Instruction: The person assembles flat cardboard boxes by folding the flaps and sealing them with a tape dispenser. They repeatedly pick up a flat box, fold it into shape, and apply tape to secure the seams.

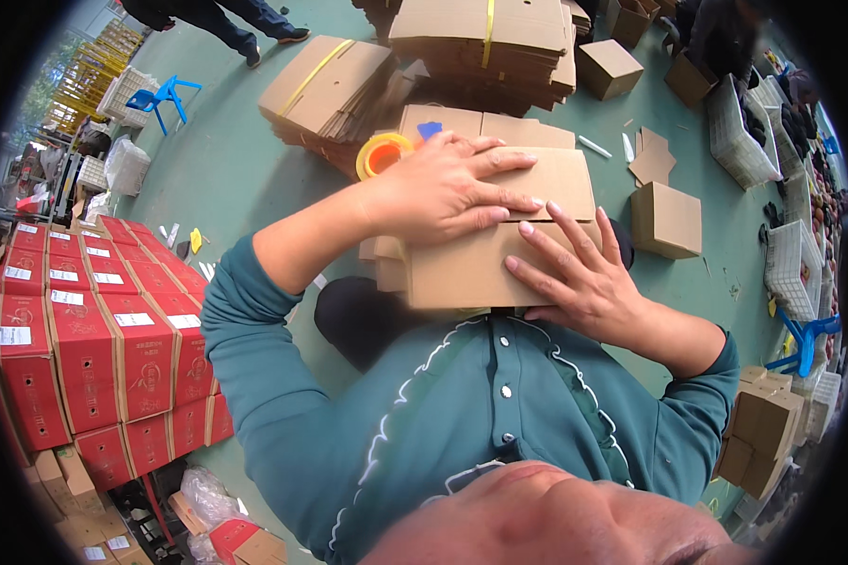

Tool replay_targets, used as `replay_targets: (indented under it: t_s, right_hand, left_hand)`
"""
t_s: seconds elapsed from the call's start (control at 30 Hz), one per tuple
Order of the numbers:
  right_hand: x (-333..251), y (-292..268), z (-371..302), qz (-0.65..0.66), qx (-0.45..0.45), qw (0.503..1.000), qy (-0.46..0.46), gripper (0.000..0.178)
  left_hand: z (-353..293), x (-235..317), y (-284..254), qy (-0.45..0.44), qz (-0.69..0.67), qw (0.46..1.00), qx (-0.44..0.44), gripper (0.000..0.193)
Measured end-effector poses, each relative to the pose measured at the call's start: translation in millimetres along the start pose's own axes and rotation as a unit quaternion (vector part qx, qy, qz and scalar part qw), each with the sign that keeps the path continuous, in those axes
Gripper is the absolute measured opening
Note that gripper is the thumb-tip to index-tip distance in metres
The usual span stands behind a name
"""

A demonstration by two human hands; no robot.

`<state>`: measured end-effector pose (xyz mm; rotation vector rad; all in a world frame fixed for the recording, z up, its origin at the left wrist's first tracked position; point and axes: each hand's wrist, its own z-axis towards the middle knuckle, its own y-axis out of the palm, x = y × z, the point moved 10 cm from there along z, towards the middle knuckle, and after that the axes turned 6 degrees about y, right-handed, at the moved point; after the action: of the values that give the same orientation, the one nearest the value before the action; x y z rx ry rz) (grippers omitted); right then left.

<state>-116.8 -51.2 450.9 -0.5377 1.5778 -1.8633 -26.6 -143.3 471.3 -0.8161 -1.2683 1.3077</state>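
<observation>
A brown cardboard box [462, 268] sits in front of my body, its two top flaps folded in so their edges meet in a seam across the middle. My left hand [457, 188] lies over the far flap, fingers stretched along it toward the seam. Spread fingers of my right hand [584, 278] press flat on the near flap, thumb by the box's near edge. Just beyond my left wrist is a yellow-orange roll of tape [383, 156], with a small blue piece [429, 129] close by. The box's lower part is mostly hidden.
Strapped stacks of flat cardboard [481, 33] stand ahead. A closed box [666, 219] is at the right, and red cartons [94, 339] are piled at the left. White crates [740, 141] line the far right. Other people [716, 38] are near the top edge.
</observation>
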Motion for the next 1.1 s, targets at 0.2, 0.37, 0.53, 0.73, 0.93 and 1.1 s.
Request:
replay_targets:
  t_s: [0.2,0.37,0.53,0.73,0.93,1.1]
  right_hand:
    - [5,2,0,0.003,-0.028,0.999,0.038,0.079]
    - [14,-2,4,0.014,-0.070,0.996,0.060,0.081]
    - [13,0,11,0.015,-0.050,0.998,0.031,0.078]
    - [23,0,9,0.074,-0.057,0.995,-0.023,0.072]
    - [18,-2,8,0.062,-0.055,0.994,-0.075,0.068]
    - [30,-4,16,0.088,-0.076,0.992,-0.043,0.069]
  left_hand:
    - [0,-12,-4,-0.007,-0.002,1.000,0.026,0.034]
    - [-1,-16,-4,-0.034,-0.051,0.996,0.065,0.033]
    - [-6,-25,-4,-0.067,-0.138,0.986,0.062,0.036]
    - [-1,-45,-9,-0.103,-0.106,0.986,0.083,0.042]
    - [-21,-25,-20,-0.165,-0.119,0.973,0.111,0.040]
    - [-13,-34,-26,-0.147,-0.122,0.969,0.158,0.029]
